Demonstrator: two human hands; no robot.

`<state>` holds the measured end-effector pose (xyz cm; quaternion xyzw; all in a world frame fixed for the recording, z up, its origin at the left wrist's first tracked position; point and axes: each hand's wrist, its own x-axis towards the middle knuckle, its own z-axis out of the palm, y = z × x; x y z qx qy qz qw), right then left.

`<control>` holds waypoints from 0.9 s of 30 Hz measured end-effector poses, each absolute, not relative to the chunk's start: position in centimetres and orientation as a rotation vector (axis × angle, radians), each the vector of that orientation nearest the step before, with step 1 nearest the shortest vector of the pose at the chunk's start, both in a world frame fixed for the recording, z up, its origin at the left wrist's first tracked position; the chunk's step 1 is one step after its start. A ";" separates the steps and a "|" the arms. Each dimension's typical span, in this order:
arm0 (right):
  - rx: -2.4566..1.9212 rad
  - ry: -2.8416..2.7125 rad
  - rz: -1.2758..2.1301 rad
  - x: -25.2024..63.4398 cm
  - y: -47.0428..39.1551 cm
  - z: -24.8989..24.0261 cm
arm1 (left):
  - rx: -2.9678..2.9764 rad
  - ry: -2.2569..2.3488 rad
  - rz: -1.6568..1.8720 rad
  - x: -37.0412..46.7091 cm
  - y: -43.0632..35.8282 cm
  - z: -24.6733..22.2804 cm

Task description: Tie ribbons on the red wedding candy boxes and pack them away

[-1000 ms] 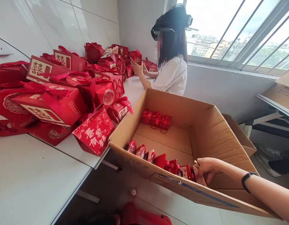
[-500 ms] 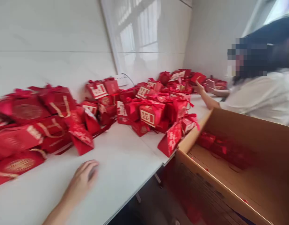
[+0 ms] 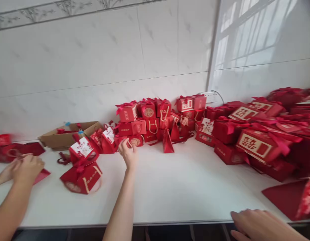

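My left hand (image 3: 129, 153) is raised over the white table (image 3: 185, 187), its fingers loosely bent and apart, with nothing visible in them. Behind it, as seen from here, lies a red gift box with a round gold emblem (image 3: 135, 141); whether the fingertips touch it I cannot tell. Close by stands a red gift bag with a white panel (image 3: 109, 139). My right hand (image 3: 261, 223) is low at the table's front edge, slightly blurred, fingers stretched and holding nothing visible. Nearest to it is a dark red triangular box (image 3: 283, 197).
Another person's hands (image 3: 25, 169) work on a red item at the far left. A red box with rope handles (image 3: 82, 179) stands between us. Behind are a cardboard box (image 3: 53, 139) and, to the right, piled gift boxes (image 3: 255, 144) against the tiled wall (image 3: 94, 63).
My view has swung left, away from the large carton and the person on the right. My left hand has moved forward toward the stacked boxes. My right hand has come into view.
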<state>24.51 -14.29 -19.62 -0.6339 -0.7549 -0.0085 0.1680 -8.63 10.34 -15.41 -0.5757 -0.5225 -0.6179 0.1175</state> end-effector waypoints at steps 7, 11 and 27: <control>-1.724 -2.254 0.482 14.5 -6.8 -19.3 | -1.307 -1.572 -1.585 -14.5 3.4 -14.9; -1.735 -2.111 0.483 14.5 -5.7 -20.8 | -1.048 -1.858 -1.478 -20.6 -0.3 -15.7; -1.513 -1.942 0.792 13.9 -5.0 -19.0 | -1.882 -2.046 -1.509 -11.3 -1.6 -18.9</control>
